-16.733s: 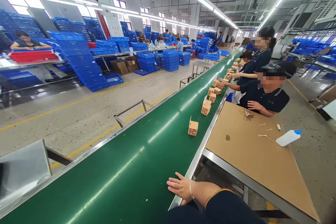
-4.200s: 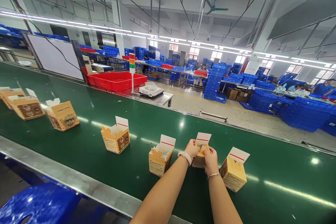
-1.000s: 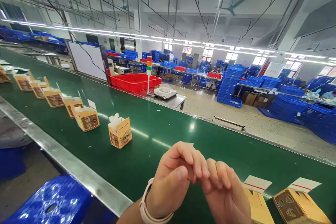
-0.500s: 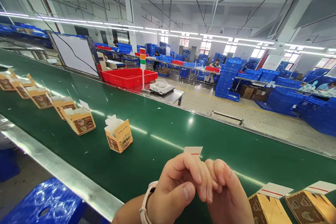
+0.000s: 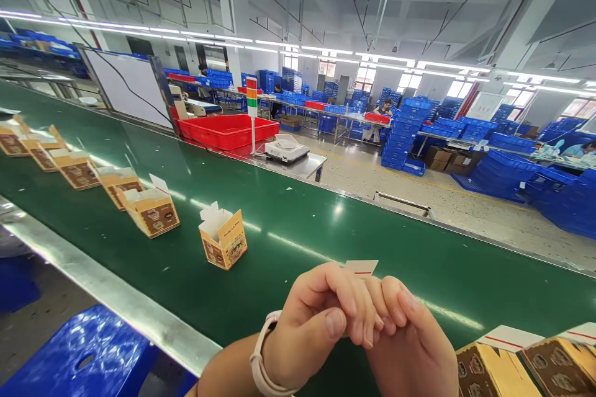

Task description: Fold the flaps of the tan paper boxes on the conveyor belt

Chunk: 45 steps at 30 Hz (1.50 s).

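Both of my hands meet at the lower middle, fingers curled and fingertips close together. My left hand (image 5: pixel 321 322), with a pale band on the wrist, bends its fingers toward my right hand (image 5: pixel 410 335). Behind them a white flap with a red line (image 5: pixel 362 267) sticks up; whatever it belongs to, and what the fingers hold, is hidden. To the left an open-topped tan box (image 5: pixel 226 239) stands on the green belt (image 5: pixel 288 223). Another open box (image 5: pixel 156 214) and several more line up farther left. Two tan boxes with raised flaps (image 5: pixel 496 369) (image 5: pixel 561 363) are at the lower right.
A metal rail (image 5: pixel 93 276) edges the belt, with a blue stool (image 5: pixel 84 353) below. Across the belt are a red bin (image 5: pixel 228 130), a signal light (image 5: pixel 252 99) and a scale (image 5: pixel 286 149). Stacked blue crates (image 5: pixel 405 133) and several people are farther back.
The boxes and the white flap have shifted right along with the belt. My hands stay together, with only slight movement of the fingers and right hand. The view has tilted slightly.
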Each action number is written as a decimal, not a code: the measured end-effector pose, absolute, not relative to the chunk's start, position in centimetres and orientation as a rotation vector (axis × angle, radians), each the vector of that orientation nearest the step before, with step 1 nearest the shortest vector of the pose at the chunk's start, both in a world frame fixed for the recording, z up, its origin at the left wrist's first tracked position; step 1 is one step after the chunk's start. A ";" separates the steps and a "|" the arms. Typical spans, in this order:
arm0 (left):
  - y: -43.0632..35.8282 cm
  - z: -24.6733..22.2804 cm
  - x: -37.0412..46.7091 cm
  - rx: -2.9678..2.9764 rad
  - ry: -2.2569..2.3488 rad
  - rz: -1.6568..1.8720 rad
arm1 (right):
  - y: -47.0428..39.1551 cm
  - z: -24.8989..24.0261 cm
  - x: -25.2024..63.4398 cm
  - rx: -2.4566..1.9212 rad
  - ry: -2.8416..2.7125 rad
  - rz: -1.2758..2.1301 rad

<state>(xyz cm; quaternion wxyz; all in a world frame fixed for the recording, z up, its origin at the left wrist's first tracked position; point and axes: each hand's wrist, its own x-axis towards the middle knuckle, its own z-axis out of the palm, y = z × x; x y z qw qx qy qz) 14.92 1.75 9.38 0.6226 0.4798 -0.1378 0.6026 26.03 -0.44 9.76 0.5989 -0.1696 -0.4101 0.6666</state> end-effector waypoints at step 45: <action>1.5 9.8 13.8 0.979 -0.092 1.346 | -1.3 11.1 24.7 -0.165 -0.653 1.458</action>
